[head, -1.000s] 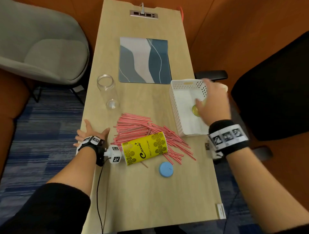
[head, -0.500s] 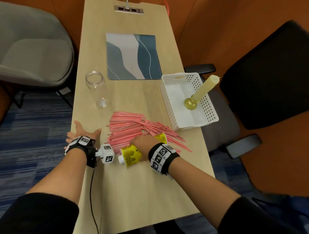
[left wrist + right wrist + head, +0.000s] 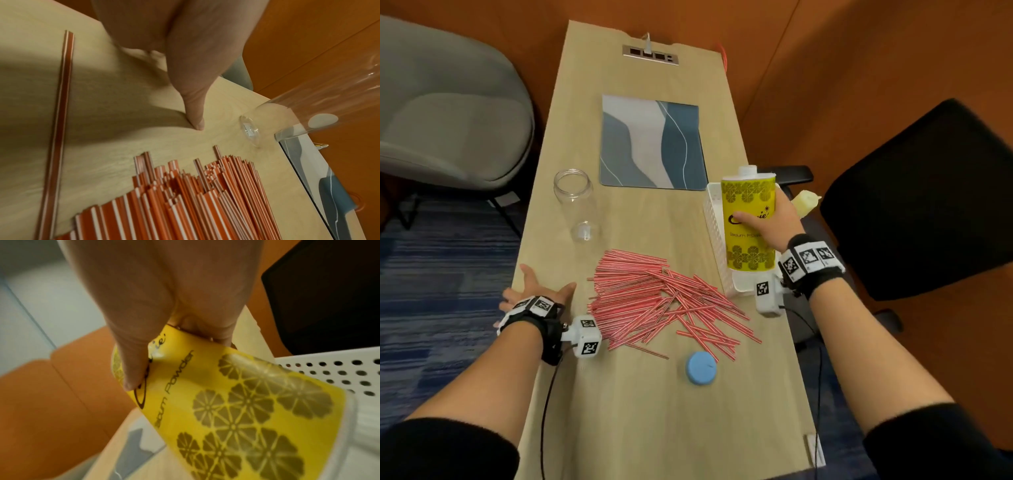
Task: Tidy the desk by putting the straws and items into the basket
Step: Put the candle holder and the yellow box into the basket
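The right hand [image 3: 777, 222] is wrapped round the middle of the yellow bottle [image 3: 749, 222], thumb across the label and fingers behind, holding it upright over the white basket [image 3: 714, 233], its base low between the walls; whether it touches the floor is hidden. This looks like the placing step: the next move calls for setting it down clear of the candle [image 3: 806, 202] just beyond the hand, then letting go. Farther out lie the straws [image 3: 661, 301], blue cap [image 3: 701, 368] and jar [image 3: 577, 202], with the left hand [image 3: 534, 291] flat and spread on the desk [image 3: 654, 428].
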The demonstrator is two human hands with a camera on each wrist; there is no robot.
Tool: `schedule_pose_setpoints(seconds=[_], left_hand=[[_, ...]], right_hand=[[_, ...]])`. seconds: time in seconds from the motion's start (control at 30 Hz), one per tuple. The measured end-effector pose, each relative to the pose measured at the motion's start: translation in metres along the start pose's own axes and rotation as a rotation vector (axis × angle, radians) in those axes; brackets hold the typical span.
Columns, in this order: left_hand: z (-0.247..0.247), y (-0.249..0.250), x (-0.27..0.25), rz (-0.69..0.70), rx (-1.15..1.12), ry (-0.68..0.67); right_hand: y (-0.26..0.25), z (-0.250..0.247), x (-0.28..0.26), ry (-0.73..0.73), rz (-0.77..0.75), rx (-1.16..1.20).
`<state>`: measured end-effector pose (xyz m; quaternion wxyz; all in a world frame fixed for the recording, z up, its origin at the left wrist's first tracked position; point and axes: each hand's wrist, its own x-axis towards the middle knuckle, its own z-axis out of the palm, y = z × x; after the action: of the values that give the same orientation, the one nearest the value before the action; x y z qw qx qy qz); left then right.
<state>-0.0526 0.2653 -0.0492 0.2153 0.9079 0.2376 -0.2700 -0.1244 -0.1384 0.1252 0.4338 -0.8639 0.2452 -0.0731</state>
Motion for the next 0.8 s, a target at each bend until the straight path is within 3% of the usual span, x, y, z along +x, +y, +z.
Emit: schedule_pose_setpoints(seconds=[0.13, 0.3, 0.43, 0.67, 0.8], left_hand=[[-0.001, 0.000, 0.000, 0.008, 0.005, 0.023], [0.002, -0.001, 0.003, -0.005, 0.027, 0.039], [0.002, 0.001, 0.004, -0.019, 0.020, 0.039], [0.002, 0.005, -0.001, -0.021, -0.009, 0.059], [0.002, 0.006, -0.003, -0.018, -0.008, 0.059]], right_hand=[[0.041, 0.030, 0.032, -0.052, 0.089, -0.171], [0.084, 0.047, 0.047, -0.161, 0.292, -0.253], [0.127, 0.057, 0.053, -0.272, 0.361, -0.280], [0.130, 0.058, 0.025, -0.253, 0.448, -0.239], [0.126, 0.053, 0.022, -0.324, 0.443, -0.413]])
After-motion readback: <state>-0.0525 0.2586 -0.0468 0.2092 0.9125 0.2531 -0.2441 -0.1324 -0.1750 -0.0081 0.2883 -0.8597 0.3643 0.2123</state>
